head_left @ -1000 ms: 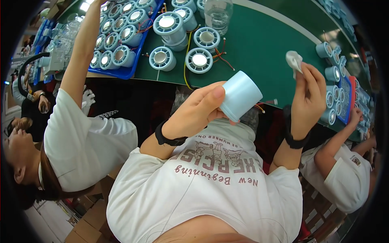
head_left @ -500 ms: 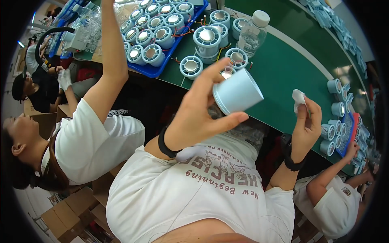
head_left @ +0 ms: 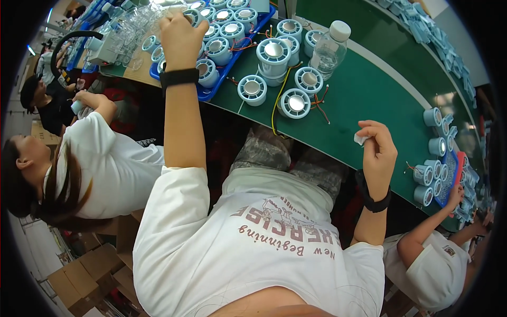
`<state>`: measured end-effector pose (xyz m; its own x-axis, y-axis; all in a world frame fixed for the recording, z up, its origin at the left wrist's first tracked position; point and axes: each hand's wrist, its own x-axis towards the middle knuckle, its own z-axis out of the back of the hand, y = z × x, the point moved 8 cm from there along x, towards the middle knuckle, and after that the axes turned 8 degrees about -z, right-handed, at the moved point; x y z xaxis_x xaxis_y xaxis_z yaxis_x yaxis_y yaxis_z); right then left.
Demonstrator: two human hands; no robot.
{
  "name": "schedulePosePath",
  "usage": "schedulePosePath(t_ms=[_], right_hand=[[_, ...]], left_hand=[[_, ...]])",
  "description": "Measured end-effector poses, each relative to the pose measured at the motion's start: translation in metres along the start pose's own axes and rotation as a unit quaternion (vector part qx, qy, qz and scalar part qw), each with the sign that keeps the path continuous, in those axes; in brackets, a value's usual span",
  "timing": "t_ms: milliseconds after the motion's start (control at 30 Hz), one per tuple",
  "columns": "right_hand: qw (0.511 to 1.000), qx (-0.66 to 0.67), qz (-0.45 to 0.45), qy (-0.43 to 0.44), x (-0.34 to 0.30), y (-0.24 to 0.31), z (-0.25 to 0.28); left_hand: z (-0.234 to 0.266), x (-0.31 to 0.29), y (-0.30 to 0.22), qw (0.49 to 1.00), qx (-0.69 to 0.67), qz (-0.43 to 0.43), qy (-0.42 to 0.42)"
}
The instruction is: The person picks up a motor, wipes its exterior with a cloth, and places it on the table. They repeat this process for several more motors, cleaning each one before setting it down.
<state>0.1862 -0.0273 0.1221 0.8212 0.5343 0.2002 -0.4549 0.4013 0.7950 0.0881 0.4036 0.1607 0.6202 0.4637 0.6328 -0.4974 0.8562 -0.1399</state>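
Observation:
My left hand [head_left: 179, 37] reaches over the blue tray [head_left: 207, 95] at the upper left. Its fingers are closed about a light blue round housing [head_left: 194, 18], which they partly hide. More such housings with silver discs fill the tray in rows. My right hand [head_left: 379, 145], at the right above the table's near edge, pinches a small crumpled white wipe [head_left: 361, 139]. Between the hands, several loose housings stand on the green table, including one with its disc up [head_left: 295, 103] and a taller one [head_left: 273, 55].
A clear bottle with a white cap [head_left: 330, 50] stands behind the housings. Thin coloured wires [head_left: 280, 105] trail across the table [head_left: 364, 95]. Clear plastic parts [head_left: 134, 34] lie left of the tray. Co-workers sit on both sides; a blue bin [head_left: 449, 174] is at the right.
My left hand has swung left and away to the tray, carrying the light blue housing from in front of me. My right hand has shifted slightly left with the wipe. The left co-worker's arm has drawn back.

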Motion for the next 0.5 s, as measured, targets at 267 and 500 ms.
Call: schedulePosePath(t_ms=[267, 500], right_hand=[[0.999, 0.035, -0.002, -0.03, -0.001, 0.001, -0.001], [0.996, 0.015, -0.062, -0.058, -0.008, -0.016, 0.004]], left_hand=[[-0.026, -0.014, 0.001, 0.99, 0.13, -0.045, -0.017], [0.044, -0.115, -0.119, 0.982, -0.142, -0.1, 0.076]])
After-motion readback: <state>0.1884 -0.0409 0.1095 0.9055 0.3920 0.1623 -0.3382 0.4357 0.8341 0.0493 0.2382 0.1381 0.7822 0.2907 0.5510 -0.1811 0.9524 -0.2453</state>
